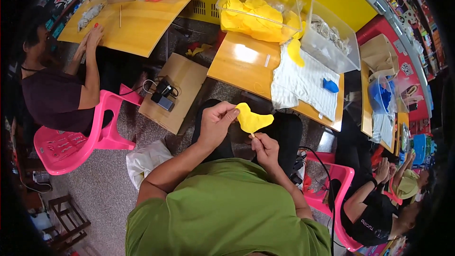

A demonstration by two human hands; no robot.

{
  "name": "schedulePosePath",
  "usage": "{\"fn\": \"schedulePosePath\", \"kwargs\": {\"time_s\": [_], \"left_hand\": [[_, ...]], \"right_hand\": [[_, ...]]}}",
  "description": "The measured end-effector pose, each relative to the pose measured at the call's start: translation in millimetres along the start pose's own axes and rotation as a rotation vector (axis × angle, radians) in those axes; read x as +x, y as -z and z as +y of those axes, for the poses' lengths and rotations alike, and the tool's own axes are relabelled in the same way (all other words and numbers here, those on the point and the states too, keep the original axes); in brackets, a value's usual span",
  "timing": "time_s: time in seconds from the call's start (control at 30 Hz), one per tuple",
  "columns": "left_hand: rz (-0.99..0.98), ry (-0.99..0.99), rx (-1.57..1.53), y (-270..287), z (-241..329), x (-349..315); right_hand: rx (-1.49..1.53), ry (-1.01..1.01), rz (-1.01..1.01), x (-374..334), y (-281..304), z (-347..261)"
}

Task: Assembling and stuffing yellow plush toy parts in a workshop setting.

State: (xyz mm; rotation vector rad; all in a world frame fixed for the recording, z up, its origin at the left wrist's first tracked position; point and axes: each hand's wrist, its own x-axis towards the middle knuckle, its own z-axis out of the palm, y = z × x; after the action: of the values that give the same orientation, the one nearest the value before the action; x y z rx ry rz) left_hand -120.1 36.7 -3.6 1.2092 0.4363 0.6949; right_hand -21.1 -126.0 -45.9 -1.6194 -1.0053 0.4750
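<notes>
My left hand [218, 122] pinches the upper left corner of a yellow cloth piece [255, 120], which has a curved outline with a pointed end on the right. Below it, my right hand [266, 149] is closed, with thumb and finger at a small narrow bit on the piece's lower edge. Whether that bit is cloth or something separate I cannot tell. The piece is held above my lap. On the table ahead, a clear plastic bin [258, 9] is heaped with similar yellow pieces, and one yellow piece [295, 52] lies on a white striped cloth [303, 83].
A second clear bin [348, 57] holds greyish-white material, with a blue piece [330, 85] near it. Flattened cardboard [176, 90] bearing a black device lies to my left, near a white bag [147, 159]. Co-workers sit on both sides on pink chairs [71, 149]. A black cable [327, 170] runs at my right.
</notes>
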Motion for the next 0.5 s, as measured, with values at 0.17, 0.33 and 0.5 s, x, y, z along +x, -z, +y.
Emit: {"fn": "schedulePosePath", "kwargs": {"time_s": [0.17, 0.33, 0.5], "left_hand": [[0.041, -0.218, 0.297, 4.0, -3.9, -1.0], [0.071, -0.224, 0.297, 2.8, 0.4, -2.2], [0.054, -0.104, 0.159, 2.3, 1.6, -3.6]], "right_hand": [[0.072, -0.044, 0.046, -6.9, 0.5, 6.5], [0.292, -0.21, 0.042, -11.1, -3.9, -12.3], [0.072, -0.081, 0.022, -10.8, -6.0, -10.8]]}}
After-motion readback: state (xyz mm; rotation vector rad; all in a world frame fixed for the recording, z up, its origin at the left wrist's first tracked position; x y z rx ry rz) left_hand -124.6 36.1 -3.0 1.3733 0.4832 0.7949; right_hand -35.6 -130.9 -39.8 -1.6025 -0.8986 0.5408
